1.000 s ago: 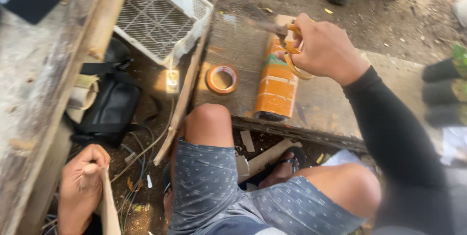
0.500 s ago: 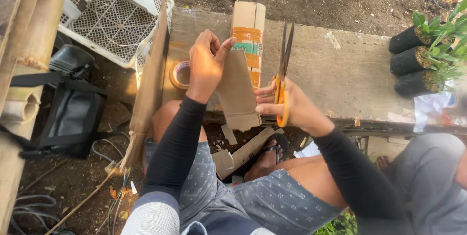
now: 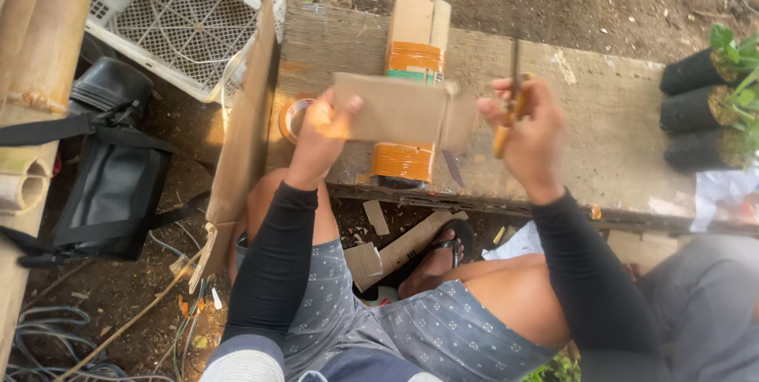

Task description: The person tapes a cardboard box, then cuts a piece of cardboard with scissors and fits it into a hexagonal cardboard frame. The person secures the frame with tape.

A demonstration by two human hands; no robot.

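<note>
Two hands: left hand [image 3: 322, 130] holds cardboard strip [image 3: 399, 109]; right hand [image 3: 528, 129] scissors [image 3: 512, 101].

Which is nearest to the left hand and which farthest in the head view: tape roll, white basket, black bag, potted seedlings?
From the left hand:
1. Tape roll, on the plank beside the hand.
2. White basket, up and to the left.
3. Black bag, lower left on the ground.
4. Potted seedlings, far right.
</note>
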